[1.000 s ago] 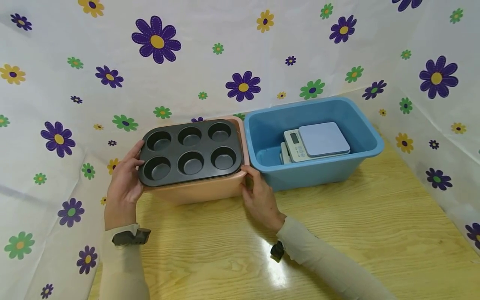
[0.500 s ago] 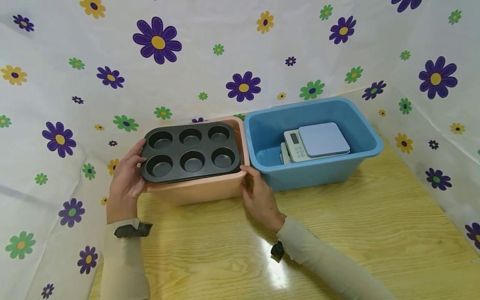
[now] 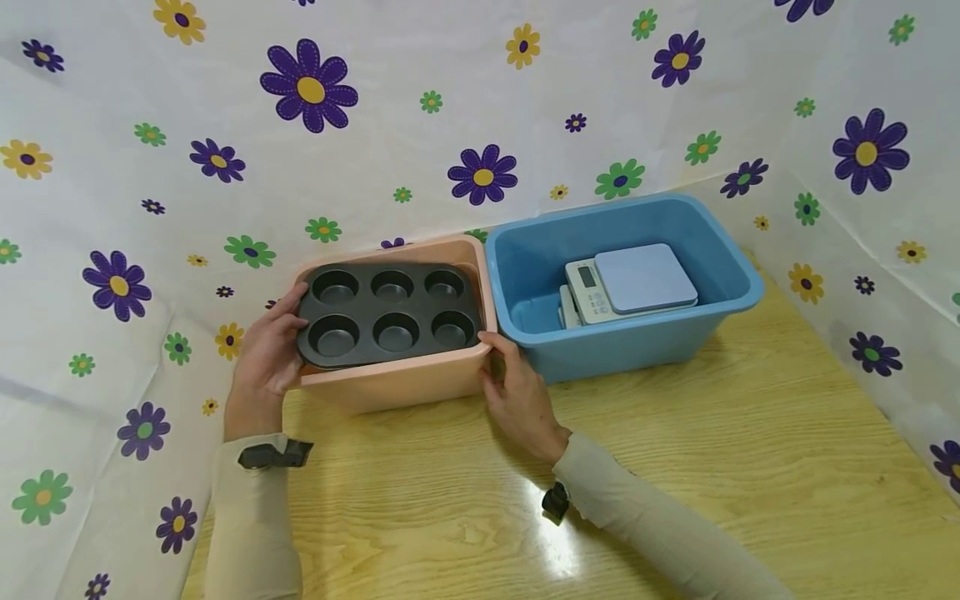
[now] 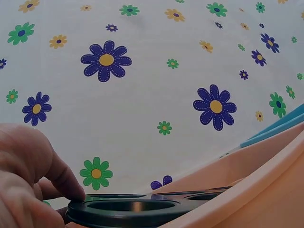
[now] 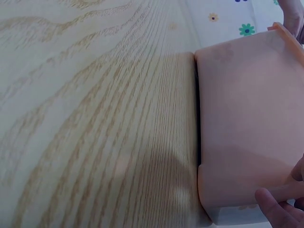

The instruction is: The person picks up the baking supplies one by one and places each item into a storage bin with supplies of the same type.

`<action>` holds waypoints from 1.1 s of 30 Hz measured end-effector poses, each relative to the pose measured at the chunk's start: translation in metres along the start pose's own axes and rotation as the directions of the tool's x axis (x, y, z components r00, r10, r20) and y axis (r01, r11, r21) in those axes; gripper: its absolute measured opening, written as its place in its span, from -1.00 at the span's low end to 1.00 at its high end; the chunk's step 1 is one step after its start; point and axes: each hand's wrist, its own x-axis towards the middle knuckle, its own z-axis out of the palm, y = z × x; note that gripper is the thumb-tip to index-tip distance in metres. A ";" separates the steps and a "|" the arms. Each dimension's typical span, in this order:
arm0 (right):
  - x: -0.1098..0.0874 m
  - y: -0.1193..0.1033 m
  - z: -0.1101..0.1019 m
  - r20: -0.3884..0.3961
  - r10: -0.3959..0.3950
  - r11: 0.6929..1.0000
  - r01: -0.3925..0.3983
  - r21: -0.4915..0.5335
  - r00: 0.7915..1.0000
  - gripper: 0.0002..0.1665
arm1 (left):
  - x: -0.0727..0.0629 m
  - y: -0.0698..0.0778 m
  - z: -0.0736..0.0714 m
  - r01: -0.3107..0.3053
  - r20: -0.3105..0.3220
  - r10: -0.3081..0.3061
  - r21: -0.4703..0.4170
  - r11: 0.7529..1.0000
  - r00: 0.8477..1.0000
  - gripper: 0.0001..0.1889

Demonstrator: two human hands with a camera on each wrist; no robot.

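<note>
A dark six-cup muffin pan (image 3: 365, 310) sits at the mouth of a pink bin (image 3: 401, 385), its right part inside the rim. My left hand (image 3: 266, 358) grips the pan's left end; in the left wrist view the fingers (image 4: 66, 183) lie over the pan's edge. That end is tilted up and lies over the bin's left end. At the bin's front right corner my right hand (image 3: 520, 398) pinches the rim, thumb below and fingertips on top. The right wrist view has the bin's side wall (image 5: 247, 109) and part of the right hand (image 5: 280, 211).
A blue bin (image 3: 615, 354) stands against the pink bin's right side. Inside it a white kitchen scale (image 3: 647, 279) lies tilted on another pale item. Both bins rest on a wood-grain table (image 3: 420, 500), close to a flower-patterned sheet (image 3: 405, 100) behind and at the sides.
The muffin pan has slid right and sunk lower into the pink bin, with my left hand following rightward. My right hand keeps its place on the rim.
</note>
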 end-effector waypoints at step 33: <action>0.001 0.002 0.002 -0.005 -0.004 1.000 0.004 -0.007 1.000 -0.18 | -0.008 -0.022 0.023 -0.072 -0.132 0.299 0.808 0.584 0.945 -0.37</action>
